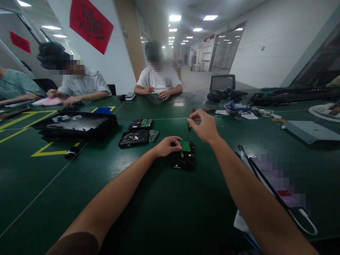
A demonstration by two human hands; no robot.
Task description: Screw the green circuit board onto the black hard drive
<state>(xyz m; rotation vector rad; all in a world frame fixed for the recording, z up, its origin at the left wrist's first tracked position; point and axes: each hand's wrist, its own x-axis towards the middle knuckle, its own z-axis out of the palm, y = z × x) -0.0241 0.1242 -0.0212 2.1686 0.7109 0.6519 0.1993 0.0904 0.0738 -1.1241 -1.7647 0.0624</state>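
Note:
A black hard drive (182, 159) lies on the green table, its green circuit board (185, 146) facing up. My left hand (168, 146) rests on the drive's left edge, fingers curled against it and the thumb reaching toward the board. My right hand (204, 125) pinches the top of a small screwdriver (188, 129) with a yellow-and-black handle. The screwdriver stands upright with its tip down at the far edge of the board.
Two more opened drives (133, 138) (140, 124) and a loose board (153, 135) lie to the left, beside a black tray (75, 124). A tablet with cable (276, 184) sits at my right. Other people sit across the table. Tools and a grey box (309, 131) are far right.

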